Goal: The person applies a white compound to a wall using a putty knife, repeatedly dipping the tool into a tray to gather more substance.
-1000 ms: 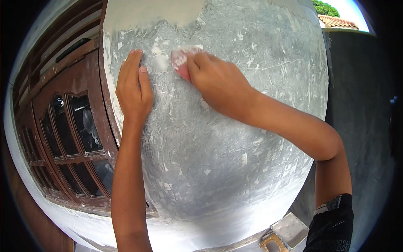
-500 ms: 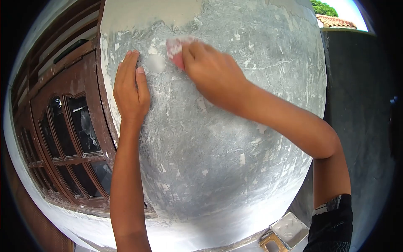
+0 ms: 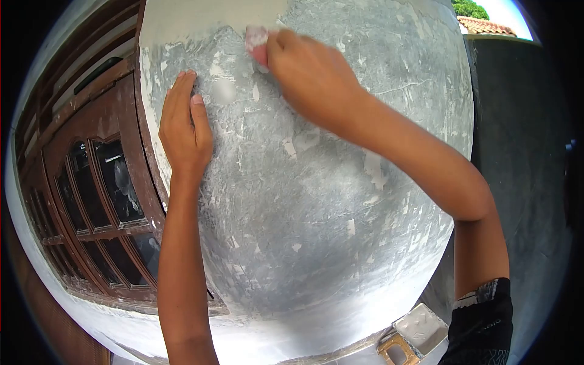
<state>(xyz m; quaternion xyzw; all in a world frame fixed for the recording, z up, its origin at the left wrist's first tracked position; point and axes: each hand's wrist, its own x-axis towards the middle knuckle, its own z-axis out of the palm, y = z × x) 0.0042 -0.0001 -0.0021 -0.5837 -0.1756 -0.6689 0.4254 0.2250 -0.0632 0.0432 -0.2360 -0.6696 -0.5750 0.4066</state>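
Against a grey wall (image 3: 304, 201) with white patches, my right hand (image 3: 313, 76) grips a red scraper (image 3: 258, 47) smeared with white paste, near the top of the wall. The scraper's face lies at the lower edge of a smooth beige coat. My left hand (image 3: 185, 125) rests on the wall near its left edge, palm to the surface, fingers pointing up and the thumb slightly apart; nothing shows in it. A pale round spot (image 3: 224, 91) of paste is on the wall between the two hands.
A brown wooden window frame (image 3: 115, 231) with dark panes stands at the left. At the bottom right are a square container (image 3: 421, 328) of white paste and a yellowish block-like object (image 3: 395, 351) with an opening. A dark wall (image 3: 517, 152) lies to the right.
My right hand has moved up the wall with the red scraper. My left hand remains against the wall, shifted slightly left in the view.
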